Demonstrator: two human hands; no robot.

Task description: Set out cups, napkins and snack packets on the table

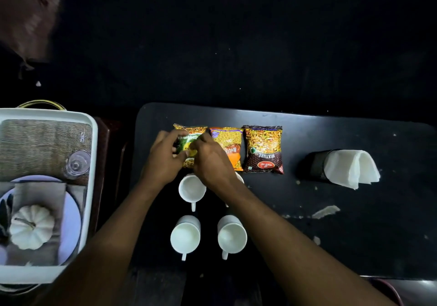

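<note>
Three snack packets lie in a row on the black table point(331, 234): a green and yellow packet point(189, 140), an orange packet point(228, 140) and a dark red packet point(263, 149). My left hand point(163, 156) and my right hand point(210, 161) both grip the green and yellow packet and cover most of it. White cups stand nearer me: one point(191, 188) just below my hands, two point(185, 236) point(231, 236) at the front, and another mostly hidden under my right wrist. A black holder point(316, 165) with white napkins point(350, 168) lies at the right.
A white tray point(93, 163) at the left holds a woven mat, a glass point(76, 165), a plate, a grey cloth and a small white pumpkin point(32, 226). Scraps of white paper point(325, 211) lie on the table's right half. Beyond the table it is dark.
</note>
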